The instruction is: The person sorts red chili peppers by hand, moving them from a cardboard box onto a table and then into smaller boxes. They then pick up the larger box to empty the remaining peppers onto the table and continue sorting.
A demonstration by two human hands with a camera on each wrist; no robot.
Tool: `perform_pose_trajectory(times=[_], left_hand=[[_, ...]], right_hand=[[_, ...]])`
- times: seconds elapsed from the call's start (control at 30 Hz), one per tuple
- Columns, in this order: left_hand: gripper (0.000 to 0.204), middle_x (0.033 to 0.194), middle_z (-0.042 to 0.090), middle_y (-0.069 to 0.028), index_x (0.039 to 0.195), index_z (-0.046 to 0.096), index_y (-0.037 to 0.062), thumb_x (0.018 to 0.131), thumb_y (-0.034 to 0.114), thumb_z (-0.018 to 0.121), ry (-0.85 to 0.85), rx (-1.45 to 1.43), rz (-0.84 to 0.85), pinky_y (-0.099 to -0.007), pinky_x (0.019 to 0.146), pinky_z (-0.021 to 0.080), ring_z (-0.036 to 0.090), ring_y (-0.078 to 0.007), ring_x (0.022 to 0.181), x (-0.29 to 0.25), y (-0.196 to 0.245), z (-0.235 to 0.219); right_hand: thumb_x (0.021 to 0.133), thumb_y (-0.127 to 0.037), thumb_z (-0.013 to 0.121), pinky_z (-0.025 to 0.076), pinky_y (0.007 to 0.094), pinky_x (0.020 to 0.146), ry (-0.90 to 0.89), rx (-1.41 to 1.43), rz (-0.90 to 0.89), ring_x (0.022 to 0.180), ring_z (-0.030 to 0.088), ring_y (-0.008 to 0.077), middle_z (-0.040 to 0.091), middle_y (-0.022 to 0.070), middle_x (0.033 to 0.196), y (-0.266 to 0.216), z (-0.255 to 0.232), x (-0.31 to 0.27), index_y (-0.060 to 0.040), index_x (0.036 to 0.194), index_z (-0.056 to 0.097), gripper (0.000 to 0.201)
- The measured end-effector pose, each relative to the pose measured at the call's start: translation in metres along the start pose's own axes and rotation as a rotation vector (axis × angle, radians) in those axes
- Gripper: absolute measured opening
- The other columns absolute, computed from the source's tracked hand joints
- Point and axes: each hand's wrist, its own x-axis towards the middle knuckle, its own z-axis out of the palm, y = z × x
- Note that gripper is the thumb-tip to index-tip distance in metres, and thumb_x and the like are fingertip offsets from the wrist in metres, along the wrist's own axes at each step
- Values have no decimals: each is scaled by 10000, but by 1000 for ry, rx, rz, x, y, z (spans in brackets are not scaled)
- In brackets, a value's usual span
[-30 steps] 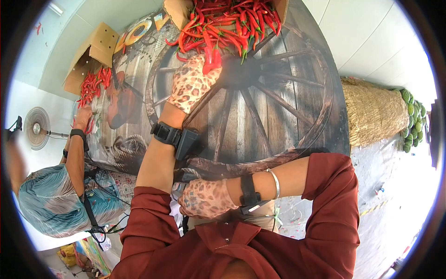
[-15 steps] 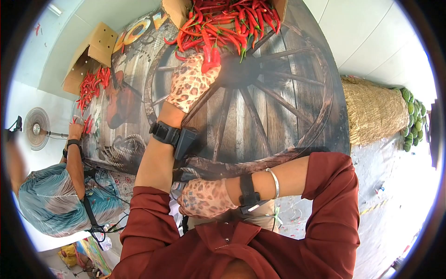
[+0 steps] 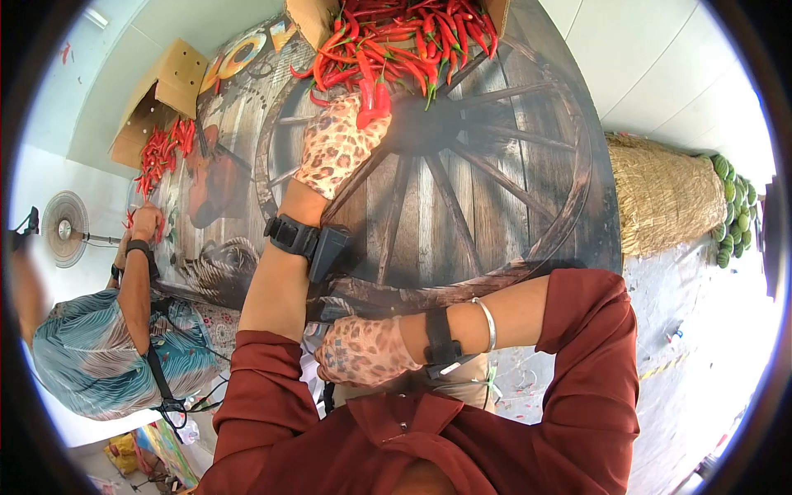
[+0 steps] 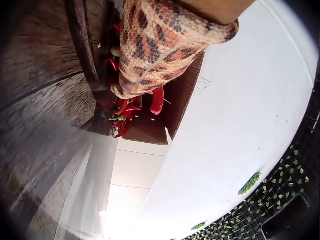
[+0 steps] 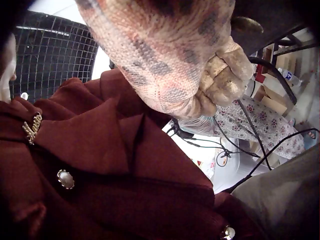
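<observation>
The left hand (image 3: 334,153), in a leopard-print glove, is at the near edge of a heap of red chilies (image 3: 404,49) that spills from a cardboard box. It holds smooth red chilies (image 3: 374,103) at its fingers. In the left wrist view this hand (image 4: 157,47) covers part of the box, and a red chili (image 4: 157,101) shows past it. Below the table edge, by the lap, the right hand (image 3: 367,351) stays low in a matching glove. In the right wrist view the right hand (image 5: 175,65) has loosely curled fingers (image 5: 225,75), with nothing visible in them.
The table (image 3: 511,190) has a printed wheel. At left, another person (image 3: 115,355) handles chilies beside a second box (image 3: 183,78) with a small chili pile (image 3: 161,153). A fan (image 3: 66,227) stands beyond. On the right are a straw-covered block (image 3: 664,198) and watermelons (image 3: 730,210).
Both gloved hands have stayed almost still. At the left, the other person's hand dropped lower, then came back up a little and shifted over the chilies.
</observation>
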Motion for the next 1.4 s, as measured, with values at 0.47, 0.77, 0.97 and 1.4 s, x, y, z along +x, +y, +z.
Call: perform_pose_trajectory(times=[0.47,0.77,0.97,1.4], left_hand=[[389,946,622,-186,994,612,35,788,365,625,-27,-46,10,-413,772,474,601,-335,897,0,-6,-1],[327,860,624,-184,929,623,55,797,352,595,8,-143,72,-437,713,467,596,-343,835,1,5,-11],[354,915,644,-157,973,640,81,799,387,603,154,-280,145,-427,724,480,609,-336,859,11,-41,29],[385,990,637,-137,1027,626,77,781,373,627,131,-332,-170,-398,759,486,614,-304,888,4,-13,-1]], right_hand=[[866,-192,444,477,328,767,-43,-23,-14,859,582,226,577,116,931,6,23,-19,-17,1015,555,256],[876,-165,445,472,344,847,-3,153,-27,945,575,261,579,122,1019,-3,-12,-6,-8,1080,545,276],[877,-272,488,449,312,896,-396,380,193,1022,526,211,508,66,1141,3,-38,13,-95,1140,509,318],[884,-171,593,447,266,884,972,461,804,1020,547,146,582,67,1106,38,-200,-12,9,1249,459,428]])
